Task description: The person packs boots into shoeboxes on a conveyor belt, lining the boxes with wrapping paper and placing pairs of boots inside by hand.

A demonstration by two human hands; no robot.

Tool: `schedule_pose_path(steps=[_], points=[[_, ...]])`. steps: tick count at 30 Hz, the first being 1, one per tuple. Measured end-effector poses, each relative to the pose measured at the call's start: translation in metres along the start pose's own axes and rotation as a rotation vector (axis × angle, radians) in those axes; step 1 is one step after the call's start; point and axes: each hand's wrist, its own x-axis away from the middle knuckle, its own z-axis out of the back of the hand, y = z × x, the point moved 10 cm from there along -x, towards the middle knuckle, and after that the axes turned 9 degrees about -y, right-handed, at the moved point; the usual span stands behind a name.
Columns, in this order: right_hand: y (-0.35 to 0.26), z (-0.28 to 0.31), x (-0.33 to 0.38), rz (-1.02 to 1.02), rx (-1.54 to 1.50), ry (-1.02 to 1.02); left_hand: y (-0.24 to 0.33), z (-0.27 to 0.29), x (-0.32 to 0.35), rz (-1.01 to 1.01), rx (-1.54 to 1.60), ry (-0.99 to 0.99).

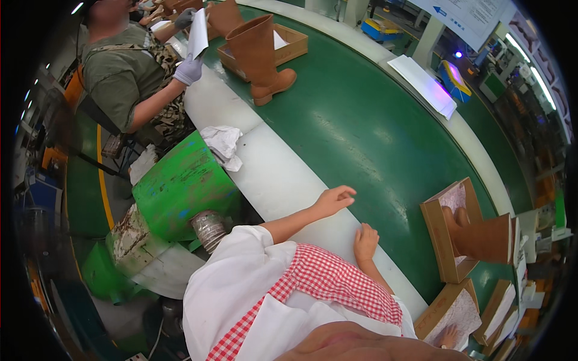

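The left hand (334, 200) is hovering loosely open, fingers lightly curled, gripping nothing, above the smooth white edge strip (283, 174) of the green conveyor belt (367, 126). The right hand (365, 240) is resting flat and open on that strip, empty. To the right, a tan suede boot (481, 239) is lying in an open cardboard box (438, 231). Far left, another person's gloved hand (188, 70) is holding white paper (198, 33).

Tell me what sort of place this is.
Probably a footwear factory packing line: a green conveyor belt carries tan boots and open cardboard boxes, and a co-worker's gloved hand is at work beside it.
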Motion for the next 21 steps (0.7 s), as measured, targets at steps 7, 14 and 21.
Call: schedule_pose_path(steps=[7, 14, 21], points=[[0.010, -0.002, 0.002, -0.032, 0.043, 0.009, 0.283, 0.020, 0.092, -0.850, 0.015, -0.160], [0.014, -0.001, 0.006, 0.056, 0.031, 0.045, 0.396, 0.021, 0.259, -1.690, -0.491, 0.328], [0.021, -0.012, 0.004, -0.027, 0.082, 0.033, 0.414, 0.003, 0.326, -1.983, -0.943, 0.515]])
